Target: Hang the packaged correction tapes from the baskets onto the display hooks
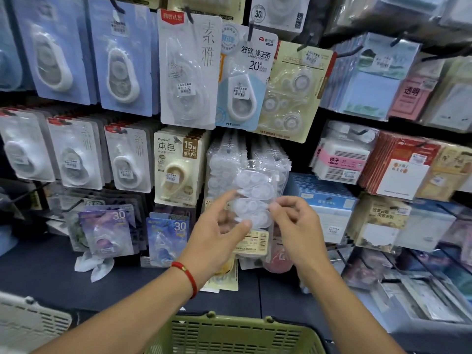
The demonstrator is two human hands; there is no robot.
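A clear plastic pack of white correction tapes, with a yellowish label at its bottom, is held up in front of the display wall. My left hand pinches its left edge with thumb and fingers. My right hand pinches its right edge. Behind the pack hang two rows of similar clear packs on hooks. A green basket sits below my arms at the bottom centre; its contents are out of view.
Carded correction tapes fill the hooks above and to the left. Sticky notes and paper pads hang on the right. A white basket shows at the bottom left. A dark shelf ledge runs under the display.
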